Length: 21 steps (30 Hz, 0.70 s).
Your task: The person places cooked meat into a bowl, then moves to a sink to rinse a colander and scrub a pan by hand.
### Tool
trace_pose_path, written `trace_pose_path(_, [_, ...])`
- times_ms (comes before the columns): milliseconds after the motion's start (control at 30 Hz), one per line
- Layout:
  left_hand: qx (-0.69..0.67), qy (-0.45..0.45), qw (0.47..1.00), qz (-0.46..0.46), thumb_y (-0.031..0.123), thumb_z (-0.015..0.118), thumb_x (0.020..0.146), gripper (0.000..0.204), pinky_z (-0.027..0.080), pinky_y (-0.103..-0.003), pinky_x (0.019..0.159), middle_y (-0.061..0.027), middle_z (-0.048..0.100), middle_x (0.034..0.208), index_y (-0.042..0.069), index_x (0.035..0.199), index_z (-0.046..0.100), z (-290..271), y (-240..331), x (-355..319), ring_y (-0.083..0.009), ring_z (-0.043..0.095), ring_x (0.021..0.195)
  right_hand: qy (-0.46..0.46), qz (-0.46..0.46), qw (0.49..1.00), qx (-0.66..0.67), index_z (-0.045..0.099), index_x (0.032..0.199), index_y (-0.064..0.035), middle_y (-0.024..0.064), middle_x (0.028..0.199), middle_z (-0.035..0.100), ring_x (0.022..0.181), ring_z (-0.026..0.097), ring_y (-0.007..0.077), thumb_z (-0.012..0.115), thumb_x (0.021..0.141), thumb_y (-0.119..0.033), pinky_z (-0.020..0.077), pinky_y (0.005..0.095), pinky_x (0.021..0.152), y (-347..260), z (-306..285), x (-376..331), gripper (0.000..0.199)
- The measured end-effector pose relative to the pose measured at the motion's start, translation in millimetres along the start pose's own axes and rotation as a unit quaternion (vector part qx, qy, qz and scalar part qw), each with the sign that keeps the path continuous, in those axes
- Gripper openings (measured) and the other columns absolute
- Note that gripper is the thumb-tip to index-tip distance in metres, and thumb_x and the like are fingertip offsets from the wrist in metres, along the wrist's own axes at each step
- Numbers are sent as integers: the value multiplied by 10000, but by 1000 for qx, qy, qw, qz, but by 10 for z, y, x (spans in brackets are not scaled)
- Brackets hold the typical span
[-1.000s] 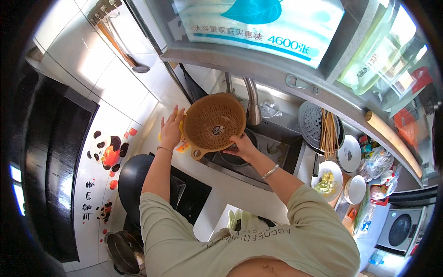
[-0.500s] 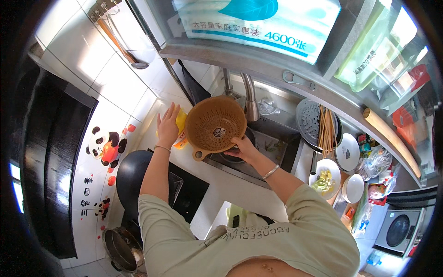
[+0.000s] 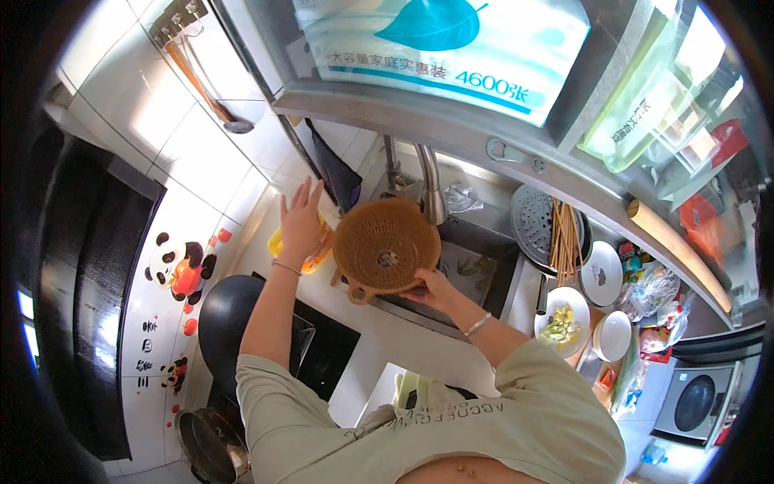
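A round brown woven colander (image 3: 387, 244) is held tilted over the left part of the steel sink (image 3: 476, 270), its underside turned toward the camera, with a small handle at its lower left edge. The right hand (image 3: 430, 289) is closed on the colander's lower rim, fingers curled under the edge. The left hand (image 3: 300, 222) is raised with its fingers spread apart and grips nothing; it is seen just in front of a yellow bottle (image 3: 314, 252) that stands on the white counter (image 3: 379, 339), and whether the palm touches the bottle cannot be told. A curved metal tap (image 3: 430, 185) rises just behind the colander. To the right of the sink, a round metal strainer (image 3: 536, 219) with a bundle of chopsticks (image 3: 564, 234) laid across it is seen, and beside it a small white plate (image 3: 601, 274). Nearer the person, a plate with chopped greens (image 3: 562, 321) and a white bowl (image 3: 613, 335) are set close together on the counter. At the left, a black wok (image 3: 230, 323) rests on a dark cooktop (image 3: 322, 355), and a wall tile with a panda sticker (image 3: 173, 270) is seen beyond it.
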<state>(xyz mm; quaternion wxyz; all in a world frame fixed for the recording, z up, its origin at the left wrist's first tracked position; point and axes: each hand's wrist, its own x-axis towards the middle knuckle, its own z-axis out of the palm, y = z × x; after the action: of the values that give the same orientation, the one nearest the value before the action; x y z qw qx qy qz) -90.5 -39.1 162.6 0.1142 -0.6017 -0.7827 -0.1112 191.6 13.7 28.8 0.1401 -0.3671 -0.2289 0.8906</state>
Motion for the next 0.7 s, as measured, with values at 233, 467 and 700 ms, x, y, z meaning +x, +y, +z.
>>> trace_pose_path(233, [-332, -172, 926, -55, 120, 447, 884, 583, 263, -464, 1049, -162, 278, 1425, 70, 1408, 196, 1259, 485, 440, -332, 306, 1288, 91, -54, 993, -58, 351, 1223, -42, 191, 1129, 512, 935, 601, 312, 460, 861, -101, 506, 433, 874, -69, -445, -559, 382])
trace_pose_path(467, [-354, -273, 887, -115, 124, 405, 910, 605, 310, -383, 1048, -174, 179, 1461, 32, 1424, 99, 1816, 1013, 773, -320, 296, 1298, 112, -45, 993, -14, 297, 1263, -92, 170, 1109, 541, 928, 611, 280, 444, 860, -80, 519, 378, 815, -366, -705, -668, 430])
trace_pose_path(700, [-406, -321, 854, -60, 136, 374, 934, 506, 365, -377, 989, -169, 315, 1404, 56, 1406, 211, 2635, 725, 895, -314, 401, 1218, 90, -35, 994, -42, 279, 1253, -52, 166, 1159, 482, 971, 589, 278, 445, 867, -86, 510, 398, 851, -451, -845, -537, 421])
